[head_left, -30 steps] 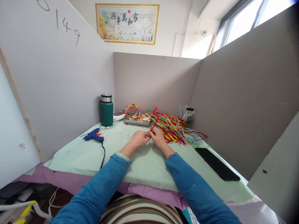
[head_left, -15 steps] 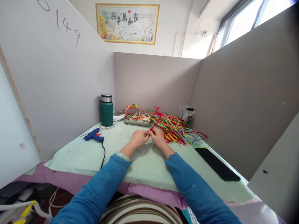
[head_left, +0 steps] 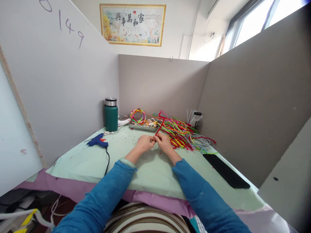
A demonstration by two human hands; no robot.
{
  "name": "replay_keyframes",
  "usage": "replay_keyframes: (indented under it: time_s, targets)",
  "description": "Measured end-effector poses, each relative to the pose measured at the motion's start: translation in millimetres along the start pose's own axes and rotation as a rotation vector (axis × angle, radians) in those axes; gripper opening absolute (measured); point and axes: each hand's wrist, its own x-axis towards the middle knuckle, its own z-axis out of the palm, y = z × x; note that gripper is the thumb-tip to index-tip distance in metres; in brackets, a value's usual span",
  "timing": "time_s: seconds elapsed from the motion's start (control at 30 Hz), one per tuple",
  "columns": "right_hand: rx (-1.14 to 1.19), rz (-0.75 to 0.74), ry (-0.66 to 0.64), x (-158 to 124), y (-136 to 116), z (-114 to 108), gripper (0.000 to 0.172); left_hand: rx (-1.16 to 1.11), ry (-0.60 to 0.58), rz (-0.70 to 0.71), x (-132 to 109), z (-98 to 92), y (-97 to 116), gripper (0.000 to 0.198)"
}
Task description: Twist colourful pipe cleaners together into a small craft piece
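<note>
A red pipe cleaner (head_left: 159,128) rises from between my fingertips, its upper part bent and overlapping the pile behind. My left hand (head_left: 145,142) pinches at its lower end. My right hand (head_left: 163,142) is closed on the same end, the fingertips of both hands meeting over the table. The exact twist of the lower end is hidden by the fingers. Just beyond my right hand lies a heap of colourful pipe cleaners (head_left: 181,131). Behind my left hand stands a metal tray (head_left: 142,127) with small pieces and multicoloured rings (head_left: 132,115) in it.
A blue glue gun (head_left: 97,140) with a black cord lies at the left. Behind it stands a green bottle (head_left: 111,118). On the right are a black flat slab (head_left: 225,170) and a black-lidded container (head_left: 197,120). Grey partitions (head_left: 162,84) enclose the table.
The free upper part of the red pipe cleaner has swung a little to the left and stands more upright. Both hands have stayed nearly in place.
</note>
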Motion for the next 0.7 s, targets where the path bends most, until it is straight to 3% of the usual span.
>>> replay_keyframes:
  time_s: [0.3,0.7]
  targets:
    - [-0.046,0.005,-0.059,0.6,2.1,0.9,0.031,0.069,-0.022,0.071,-2.7,-0.2,1.9,0.035]
    - [-0.079,0.022,-0.060,0.5,3.8,2.2,0.034,0.079,0.005,0.054,-1.3,3.4,-0.4,0.039]
